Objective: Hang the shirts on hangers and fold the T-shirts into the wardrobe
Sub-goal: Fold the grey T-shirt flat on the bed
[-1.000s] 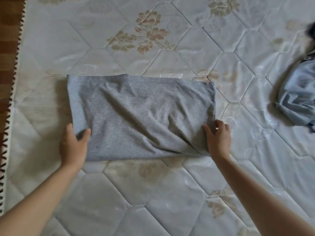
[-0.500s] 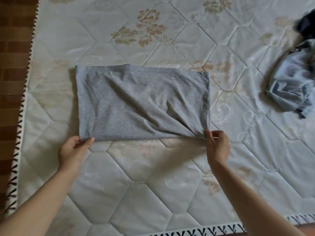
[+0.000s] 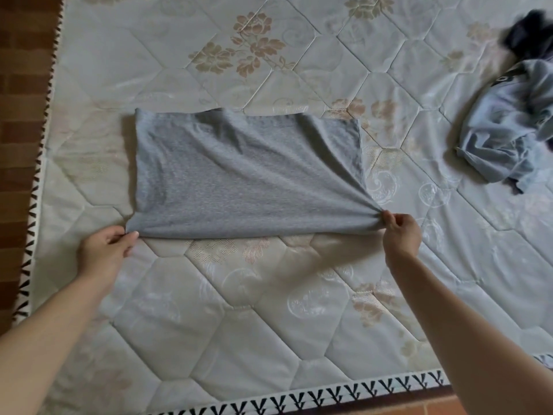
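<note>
We are finding open mattress (image 3: 239,339) lying between the near trimmed edge and the folded grey T-shirt (image 3: 245,175), and a broad bare stretch beyond its far edge. We are noting one obstruction: crumpled blue clothing (image 3: 508,133) with a dark garment (image 3: 526,31) occupying the far right.

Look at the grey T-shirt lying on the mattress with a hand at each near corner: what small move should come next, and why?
Probably lift the near edge and fold it away onto the far edge. The left hand and right hand each pinch a near corner of the grey T-shirt, which lies as a wide band on the mattress, creased toward the right corner, so halving it looks due.
</note>
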### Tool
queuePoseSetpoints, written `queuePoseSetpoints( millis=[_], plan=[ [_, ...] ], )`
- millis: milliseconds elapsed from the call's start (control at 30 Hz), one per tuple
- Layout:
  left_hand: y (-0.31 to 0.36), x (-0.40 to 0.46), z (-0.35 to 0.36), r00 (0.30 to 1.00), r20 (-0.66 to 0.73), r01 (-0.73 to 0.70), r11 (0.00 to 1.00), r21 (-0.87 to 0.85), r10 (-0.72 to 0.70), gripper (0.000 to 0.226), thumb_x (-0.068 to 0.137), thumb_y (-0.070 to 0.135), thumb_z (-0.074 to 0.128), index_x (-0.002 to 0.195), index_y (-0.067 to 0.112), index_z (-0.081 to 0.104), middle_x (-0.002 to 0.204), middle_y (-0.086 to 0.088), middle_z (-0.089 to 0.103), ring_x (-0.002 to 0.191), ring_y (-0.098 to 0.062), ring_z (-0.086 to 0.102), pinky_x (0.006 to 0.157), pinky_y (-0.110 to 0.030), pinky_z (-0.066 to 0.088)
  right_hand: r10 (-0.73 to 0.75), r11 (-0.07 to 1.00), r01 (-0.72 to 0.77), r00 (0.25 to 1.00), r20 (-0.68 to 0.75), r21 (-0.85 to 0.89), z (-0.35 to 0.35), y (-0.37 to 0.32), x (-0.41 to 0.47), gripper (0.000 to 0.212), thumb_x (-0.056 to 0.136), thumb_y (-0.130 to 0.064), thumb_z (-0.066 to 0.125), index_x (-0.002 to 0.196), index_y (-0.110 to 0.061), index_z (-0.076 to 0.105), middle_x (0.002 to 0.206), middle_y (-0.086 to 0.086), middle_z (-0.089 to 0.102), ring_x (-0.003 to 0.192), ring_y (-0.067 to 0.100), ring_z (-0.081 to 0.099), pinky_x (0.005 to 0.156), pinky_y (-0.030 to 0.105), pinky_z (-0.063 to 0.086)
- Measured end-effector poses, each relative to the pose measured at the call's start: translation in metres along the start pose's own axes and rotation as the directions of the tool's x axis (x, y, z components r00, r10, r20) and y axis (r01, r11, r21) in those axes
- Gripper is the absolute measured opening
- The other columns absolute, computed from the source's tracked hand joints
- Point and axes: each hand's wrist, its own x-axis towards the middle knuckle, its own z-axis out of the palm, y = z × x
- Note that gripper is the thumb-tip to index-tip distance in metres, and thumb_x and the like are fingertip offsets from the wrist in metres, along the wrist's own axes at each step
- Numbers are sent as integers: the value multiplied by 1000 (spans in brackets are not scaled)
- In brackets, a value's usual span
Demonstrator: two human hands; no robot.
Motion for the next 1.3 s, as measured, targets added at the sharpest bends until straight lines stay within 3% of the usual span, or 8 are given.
queuePoseSetpoints(
  millis=[100, 200, 333, 500, 733, 933, 1167, 1300],
  plan=[
    [-2, 0, 3, 1000, -15, -3, 997, 73, 4, 19, 82, 19, 73, 74, 12, 56, 51, 7, 55, 57, -12, 49, 63, -33, 40, 7, 1000, -7, 999, 34, -27, 2, 3, -3, 29, 99, -30, 56, 105, -4, 66, 92, 8, 60, 90, 27, 56, 75, 31, 36],
    [9, -10, 10, 998, -54, -16, 973, 229, 29, 20, 73, 25, 66, 87, 10, 65, 81, -14, 63, 82, -29, 58, 75, -40, 42, -3, 998, 7, 998, 57, -56, 2, 3, -8, 27, 98, -30, 56, 103, -4, 65, 92, 8, 62, 95, 30, 59, 75, 31, 36],
    [36, -28, 27, 885, -204, -261, 810, 525, 418, 37, 78, -3, 62, 114, -2, 58, 118, -31, 53, 111, -45, 48, 95, -50, 38, -230, 955, 223, 973, -12, -196, 2, -11, -16, 24, 97, -25, 55, 109, -5, 61, 113, 15, 61, 110, 33, 53, 85, 35, 36],
    [64, -22, 74, 682, 227, -674, 479, 562, 695, 42, 82, 0, 58, 124, -7, 55, 131, -27, 52, 123, -42, 48, 102, -50, 40, -519, 765, 540, 839, 162, -350, 14, -47, -15, 34, 99, -23, 54, 127, -4, 55, 129, 18, 53, 119, 35, 46, 96, 40, 36],
    [113, -11, 144, 614, 579, -780, 302, 548, 536, 51, 102, 22, 42, 150, 8, 32, 161, -8, 21, 150, -25, 13, 120, -41, 13, -597, 617, 699, 715, 363, -361, 55, -103, 2, 36, 103, -23, 45, 136, -10, 53, 139, 12, 50, 126, 29, 45, 99, 41, 39],
    [150, 23, 182, 609, 661, -785, 212, 583, 437, 54, 106, 31, 28, 156, 17, 16, 165, -2, 5, 151, -19, 0, 122, -41, 8, -580, 615, 681, 732, 357, -397, 85, -143, 37, 34, 103, -23, 41, 131, -15, 58, 140, 12, 50, 130, 30, 43, 103, 44, 40],
    [171, 63, 202, 550, 540, -801, 221, 556, 637, 38, 102, 16, 45, 137, 3, 52, 145, -15, 48, 135, -33, 41, 111, -50, 26, -712, 476, 820, 571, 409, -316, 107, -176, 69, 30, 98, -18, 57, 127, -16, 64, 132, 9, 60, 126, 32, 49, 102, 45, 39],
    [180, 78, 206, 571, 460, -766, 242, 595, 680, 27, 92, 8, 61, 118, 3, 65, 117, -15, 64, 105, -36, 58, 90, -45, 37, -688, 476, 814, 581, 435, -334, 118, -186, 77, 20, 97, -26, 58, 111, -19, 71, 119, 4, 63, 114, 28, 52, 87, 38, 39]
  ],
)
